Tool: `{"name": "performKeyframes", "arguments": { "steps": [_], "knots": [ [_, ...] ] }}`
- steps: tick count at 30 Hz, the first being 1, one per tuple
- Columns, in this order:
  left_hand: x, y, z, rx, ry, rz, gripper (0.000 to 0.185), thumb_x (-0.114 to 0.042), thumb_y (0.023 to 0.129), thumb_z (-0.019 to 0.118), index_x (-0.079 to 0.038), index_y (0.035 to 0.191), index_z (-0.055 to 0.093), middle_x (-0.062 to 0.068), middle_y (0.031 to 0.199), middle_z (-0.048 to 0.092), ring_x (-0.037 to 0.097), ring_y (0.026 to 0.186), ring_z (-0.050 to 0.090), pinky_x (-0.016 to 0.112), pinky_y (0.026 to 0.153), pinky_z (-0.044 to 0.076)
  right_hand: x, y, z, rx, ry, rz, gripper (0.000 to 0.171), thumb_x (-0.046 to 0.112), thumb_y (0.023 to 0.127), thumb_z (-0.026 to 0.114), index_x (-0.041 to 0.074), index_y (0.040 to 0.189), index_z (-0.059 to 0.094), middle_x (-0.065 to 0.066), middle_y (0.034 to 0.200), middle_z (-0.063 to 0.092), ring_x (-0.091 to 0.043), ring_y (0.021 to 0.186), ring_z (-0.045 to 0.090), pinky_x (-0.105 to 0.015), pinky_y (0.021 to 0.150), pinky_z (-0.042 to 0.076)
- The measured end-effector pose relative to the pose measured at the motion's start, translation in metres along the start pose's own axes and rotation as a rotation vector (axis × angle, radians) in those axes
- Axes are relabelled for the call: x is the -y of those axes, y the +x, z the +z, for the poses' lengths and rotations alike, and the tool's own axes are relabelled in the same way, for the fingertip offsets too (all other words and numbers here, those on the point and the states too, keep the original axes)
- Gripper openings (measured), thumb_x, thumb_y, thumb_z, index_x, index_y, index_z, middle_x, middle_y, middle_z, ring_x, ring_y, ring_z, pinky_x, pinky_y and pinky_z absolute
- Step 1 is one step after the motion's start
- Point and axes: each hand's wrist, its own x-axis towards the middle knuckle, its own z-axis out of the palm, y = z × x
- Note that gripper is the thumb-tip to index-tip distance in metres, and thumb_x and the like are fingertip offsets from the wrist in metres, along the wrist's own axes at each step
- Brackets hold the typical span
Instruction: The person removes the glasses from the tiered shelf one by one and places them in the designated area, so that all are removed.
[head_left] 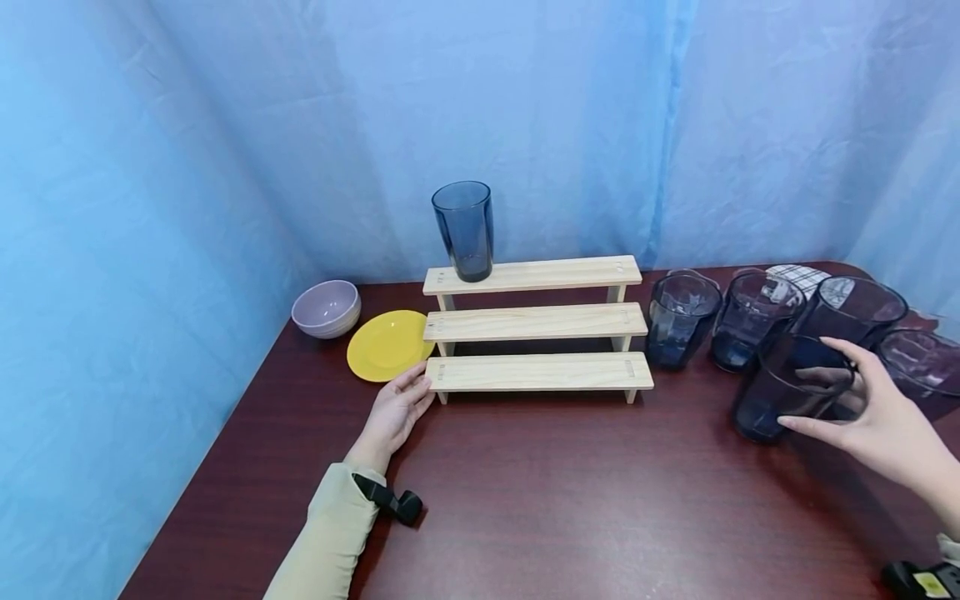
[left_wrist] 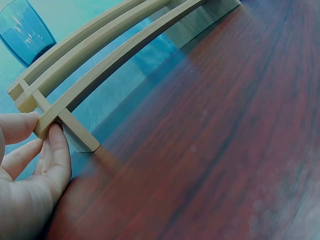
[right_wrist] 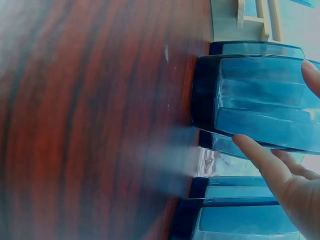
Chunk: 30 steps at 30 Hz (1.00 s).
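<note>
Two hands work: the right hand (head_left: pixel 877 417) wraps a faceted smoky-blue glass tumbler (head_left: pixel 787 387), while the left hand (head_left: pixel 395 414), fingers straight, touches the pale stepped wooden rack (head_left: pixel 536 372).

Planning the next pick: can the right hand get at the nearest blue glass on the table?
Probably yes: the right hand already has fingers on the nearest glass, its front side unblocked.

Counts: six glasses, one rack, one plate, one bowl, one cloth.

Six dark blue ribbed glass tumblers: one on the far top step (head_left: pixel 462 229), five grouped right on the table (head_left: pixel 783 387). One three-step pale wooden rack (head_left: pixel 536 324). One round yellow plate (head_left: pixel 384 344), one lilac ceramic bowl (head_left: pixel 326 307) on the left. One checked cloth (head_left: pixel 799 276) at far right. Two hands.
</note>
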Motion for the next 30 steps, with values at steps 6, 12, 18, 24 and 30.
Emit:
{"name": "performKeyframes", "arguments": {
  "steps": [6, 12, 18, 24, 30],
  "knots": [
    [0.0, 0.001, -0.001, -0.006, 0.005, 0.008, 0.048, 0.001, 0.098, 0.045, 0.002, 0.145, 0.034, 0.017, 0.134, 0.041, 0.002, 0.091, 0.06, 0.017, 0.079, 0.049, 0.008, 0.0, -0.001, -0.002, -0.054, 0.057, 0.108, 0.023, 0.078, 0.079, 0.014, 0.153, 0.001, -0.035, 0.122, 0.044, -0.001, 0.091, 0.062, -0.015, 0.05, 0.043],
    [0.0, 0.0, 0.0, -0.013, 0.008, 0.012, 0.048, 0.0, 0.097, 0.047, 0.002, 0.144, 0.036, 0.01, 0.119, 0.048, 0.003, 0.09, 0.06, 0.017, 0.079, 0.049, -0.004, 0.005, 0.001, -0.043, -0.108, 0.097, 0.109, 0.027, 0.078, 0.078, 0.014, 0.153, 0.0, -0.041, 0.125, 0.042, -0.065, 0.105, 0.041, -0.04, 0.058, 0.052],
    [0.001, -0.001, -0.001, -0.01, 0.0, 0.008, 0.048, 0.0, 0.097, 0.047, 0.002, 0.144, 0.036, 0.009, 0.117, 0.049, 0.005, 0.092, 0.059, 0.018, 0.079, 0.05, -0.071, 0.016, 0.012, -0.12, -0.163, 0.095, 0.115, 0.038, 0.074, 0.08, 0.03, 0.153, -0.003, -0.039, 0.136, 0.035, -0.063, 0.103, 0.045, -0.058, 0.063, 0.046],
    [0.0, -0.002, 0.0, -0.016, 0.007, 0.006, 0.048, 0.0, 0.097, 0.047, 0.001, 0.144, 0.035, 0.014, 0.127, 0.045, 0.004, 0.092, 0.059, 0.017, 0.079, 0.049, -0.082, 0.018, 0.016, -0.173, -0.199, 0.102, 0.111, 0.043, 0.076, 0.077, 0.026, 0.153, 0.0, -0.038, 0.141, 0.029, -0.062, 0.102, 0.047, -0.063, 0.07, 0.044],
    [-0.001, -0.001, 0.0, -0.011, 0.004, -0.001, 0.049, 0.001, 0.097, 0.045, 0.0, 0.145, 0.034, 0.018, 0.137, 0.039, 0.003, 0.091, 0.06, 0.017, 0.079, 0.049, -0.036, 0.006, 0.01, -0.229, -0.269, 0.096, 0.106, 0.033, 0.078, 0.078, 0.01, 0.153, 0.006, -0.046, 0.109, 0.05, -0.056, 0.097, 0.052, -0.061, 0.069, 0.043]
  ]
}}
